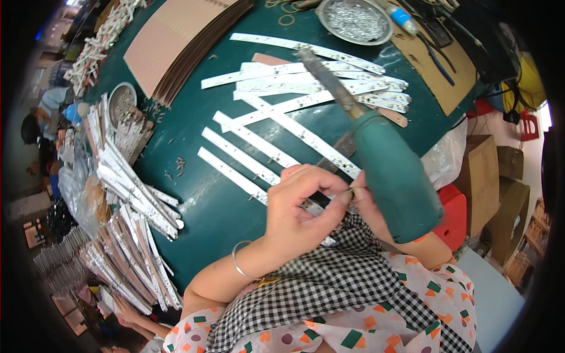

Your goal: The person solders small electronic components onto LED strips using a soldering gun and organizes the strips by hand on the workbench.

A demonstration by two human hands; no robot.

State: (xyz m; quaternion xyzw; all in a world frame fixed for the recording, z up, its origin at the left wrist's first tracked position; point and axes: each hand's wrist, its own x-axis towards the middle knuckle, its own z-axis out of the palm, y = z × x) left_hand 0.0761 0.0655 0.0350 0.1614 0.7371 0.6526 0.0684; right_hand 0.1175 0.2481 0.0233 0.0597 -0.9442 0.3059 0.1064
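Observation:
My left hand (297,209) is closed in a pinch, its fingertips meeting those of my right hand (369,207). A tiny dark piece (351,189) shows where they meet, too small to name. My right hand is partly hidden behind a green bottle-shaped handle (394,176) with a rusty metal shaft, which looms close to the view. White LED strips (253,130) lie just beyond my hands, several side by side and slanting toward my left hand. One strip's end (344,165) lies close to my right fingertips.
More LED strips (318,76) are piled farther back on the green table (194,206). Bundles of strips (126,253) lie at left. Brown boards (176,47), a metal bowl of small silvery parts (355,22) and pliers (436,62) lie at the back. Someone else's hand (126,312) shows lower left.

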